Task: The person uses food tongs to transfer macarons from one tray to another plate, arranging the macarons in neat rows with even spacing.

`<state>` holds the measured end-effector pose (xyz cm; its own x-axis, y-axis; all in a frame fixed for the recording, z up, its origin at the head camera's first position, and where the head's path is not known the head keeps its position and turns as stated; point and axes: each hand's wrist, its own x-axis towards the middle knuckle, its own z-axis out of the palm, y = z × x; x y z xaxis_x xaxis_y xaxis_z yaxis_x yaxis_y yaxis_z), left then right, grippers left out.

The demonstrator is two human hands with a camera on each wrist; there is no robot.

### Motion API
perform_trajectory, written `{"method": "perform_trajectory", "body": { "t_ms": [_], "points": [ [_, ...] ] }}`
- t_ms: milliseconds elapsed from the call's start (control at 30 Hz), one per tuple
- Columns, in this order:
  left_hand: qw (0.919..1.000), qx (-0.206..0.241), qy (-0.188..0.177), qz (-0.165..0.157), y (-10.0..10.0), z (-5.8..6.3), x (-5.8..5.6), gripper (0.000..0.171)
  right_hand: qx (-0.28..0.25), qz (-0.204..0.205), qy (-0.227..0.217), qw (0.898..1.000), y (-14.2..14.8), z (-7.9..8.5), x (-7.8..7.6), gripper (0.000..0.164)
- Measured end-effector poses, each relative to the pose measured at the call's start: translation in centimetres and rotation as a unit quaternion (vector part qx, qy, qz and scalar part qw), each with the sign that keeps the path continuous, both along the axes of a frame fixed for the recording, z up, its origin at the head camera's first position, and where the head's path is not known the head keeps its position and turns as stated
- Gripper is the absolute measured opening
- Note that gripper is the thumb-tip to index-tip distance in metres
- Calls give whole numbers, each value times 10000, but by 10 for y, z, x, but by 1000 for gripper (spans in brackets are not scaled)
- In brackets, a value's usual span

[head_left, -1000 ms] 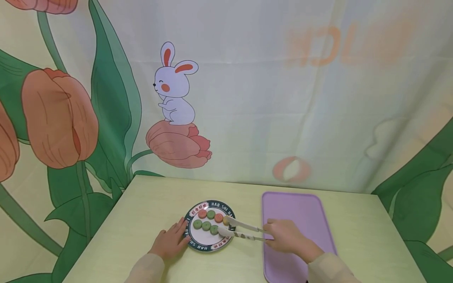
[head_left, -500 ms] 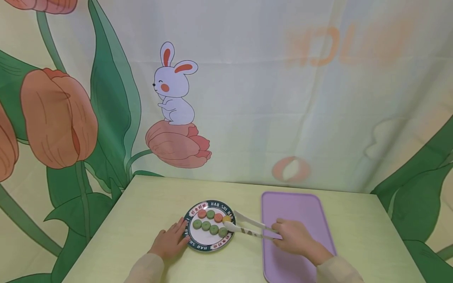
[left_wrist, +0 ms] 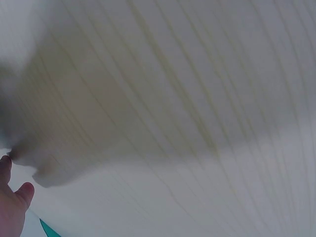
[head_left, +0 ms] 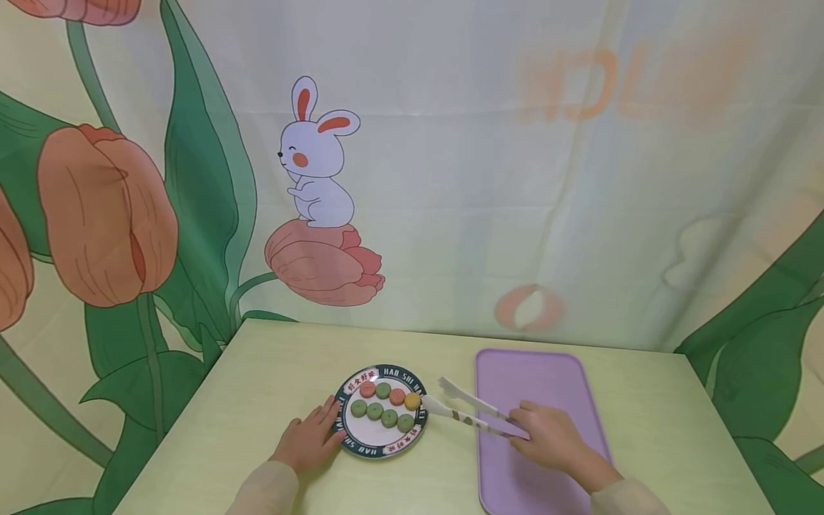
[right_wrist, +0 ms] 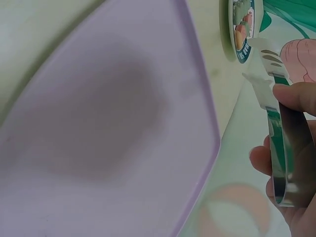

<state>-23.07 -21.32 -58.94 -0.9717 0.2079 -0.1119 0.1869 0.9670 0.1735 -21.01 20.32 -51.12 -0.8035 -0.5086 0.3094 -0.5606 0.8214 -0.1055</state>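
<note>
A round plate (head_left: pixel 370 435) with a dark patterned rim stands on the table in the head view. On it lie two rows of small round cookie-like pieces: pink, green and a yellow one (head_left: pixel 413 401) in the back row, all green (head_left: pixel 389 418) in the front row. My left hand (head_left: pixel 307 438) rests at the plate's left rim with fingers extended. My right hand (head_left: pixel 547 436) grips metal tongs (head_left: pixel 465 416) with pale tips. The tongs are spread, nothing between their tips, which point at the plate's right rim. In the right wrist view, thumb and fingers wrap the tongs' metal arms (right_wrist: pixel 291 163).
A purple tray (head_left: pixel 528 372) lies right of the plate, under my right hand. The pale table (head_left: pixel 277 357) ends at the back against a printed curtain (head_left: pixel 438 179) with tulips and a rabbit.
The tongs have drawn back rightward off the plate, with my right hand. The rightmost green piece of the front row, earlier hidden at the tongs' tips, now shows. My left hand stays put.
</note>
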Motion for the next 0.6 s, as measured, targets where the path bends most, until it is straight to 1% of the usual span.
{"method": "perform_trajectory", "body": {
  "t_ms": [167,367,600],
  "points": [
    [10000,3,-22,23,1,0,0,64,-116,-152,0,9998,4,-1,2,20],
    [10000,2,-26,25,1,3,2,63,-73,-434,46,9990,12,-8,4,23],
    [10000,-1,-33,13,1,1,0,64,-179,-414,116,9989,20,-11,6,26]
  ]
}}
